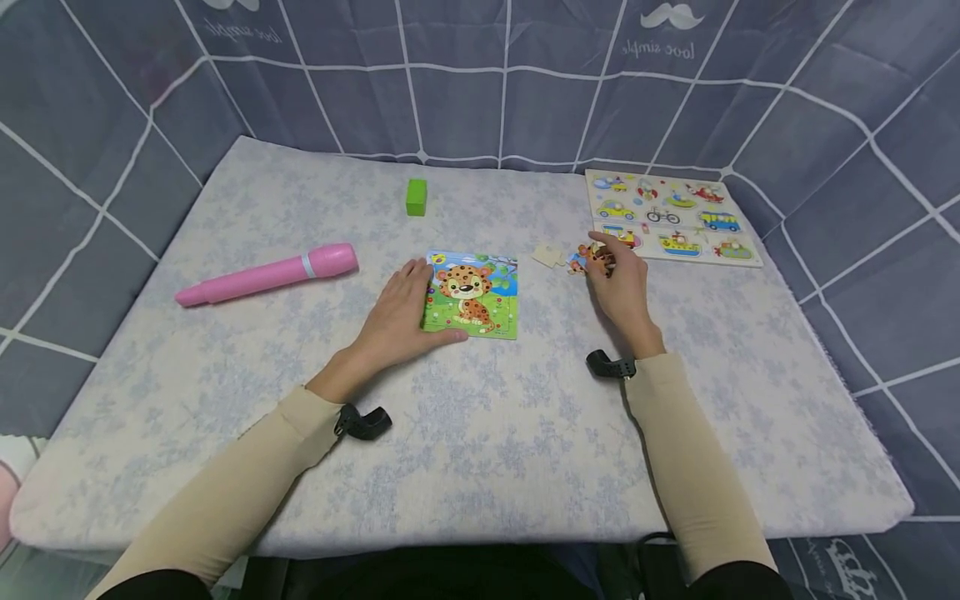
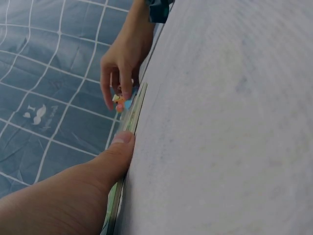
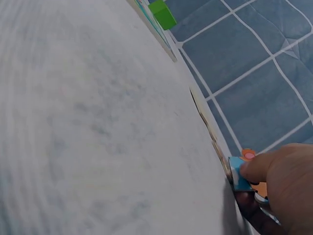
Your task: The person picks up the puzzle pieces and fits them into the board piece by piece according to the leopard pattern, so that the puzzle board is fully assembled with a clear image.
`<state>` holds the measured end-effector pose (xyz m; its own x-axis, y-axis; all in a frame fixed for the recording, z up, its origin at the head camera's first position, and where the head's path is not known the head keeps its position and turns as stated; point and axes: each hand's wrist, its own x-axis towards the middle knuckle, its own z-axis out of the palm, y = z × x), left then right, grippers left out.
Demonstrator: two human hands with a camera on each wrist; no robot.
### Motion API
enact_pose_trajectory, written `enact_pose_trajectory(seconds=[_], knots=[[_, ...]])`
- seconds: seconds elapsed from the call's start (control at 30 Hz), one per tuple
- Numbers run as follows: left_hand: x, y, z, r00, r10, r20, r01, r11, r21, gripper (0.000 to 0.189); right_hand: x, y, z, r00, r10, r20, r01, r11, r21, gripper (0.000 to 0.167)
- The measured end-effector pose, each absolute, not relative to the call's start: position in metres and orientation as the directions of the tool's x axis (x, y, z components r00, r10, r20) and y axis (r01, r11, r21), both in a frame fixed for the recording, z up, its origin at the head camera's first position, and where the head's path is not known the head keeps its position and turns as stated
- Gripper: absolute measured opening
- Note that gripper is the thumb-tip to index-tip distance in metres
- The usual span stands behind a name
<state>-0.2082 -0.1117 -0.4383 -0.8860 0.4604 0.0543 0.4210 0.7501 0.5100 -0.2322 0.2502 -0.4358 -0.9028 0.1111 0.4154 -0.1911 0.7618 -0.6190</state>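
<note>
Fingers on the left hand [image 1: 396, 317] lie extended and close together at the left edge of the leopard puzzle [image 1: 491, 304], thumb spread along its near edge; it sits flat, mid-worktop [image 1: 480, 433]. Left of that hand I see a pink cylinder [image 1: 262, 277] with a pale band. Over on the right, the right hand [image 1: 622, 287] pinches a puzzle piece [image 3: 236, 175], blue and orange, and cream-coloured pieces [image 1: 551, 255] lie just left of it. Farther off I have the vehicle puzzle board [image 1: 660, 231], then the green block [image 1: 416, 197], then the checked curtain [image 1: 465, 108].

I judge the puzzle work unfinished, since pieces remain loose outside the board. The leopard picture looks whole, but I can't tell seated pieces from a printed base, so how much is done stays uncertain.

The right hand hides much of what it pinches, possibly more than one piece. Both wrist views run nearly edge-on, so I lose the puzzle's face there.
</note>
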Motion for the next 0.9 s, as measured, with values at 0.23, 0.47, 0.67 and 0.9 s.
enact_pose_trajectory(seconds=[0.23,0.47,0.67,0.9], knots=[[-0.208,-0.113,-0.438,-0.887,0.459,0.043,0.414,0.752,0.512,0.122,-0.231,0.245,-0.437,-0.878,0.181,0.443,-0.213,0.681,-0.701,0.027],[-0.207,-0.113,-0.438,-0.886,0.462,0.030,0.410,0.753,0.514,0.122,-0.228,0.237,-0.433,-0.885,0.195,0.423,-0.244,0.581,-0.777,0.019],[-0.207,-0.113,-0.436,-0.885,0.464,0.028,0.412,0.756,0.509,0.123,-0.226,0.226,-0.427,-0.914,0.157,0.374,-0.254,0.496,-0.830,0.025],[-0.206,-0.113,-0.436,-0.885,0.465,0.033,0.416,0.754,0.508,0.123,-0.228,0.212,-0.421,-0.942,0.080,0.326,-0.271,0.389,-0.880,0.020]])
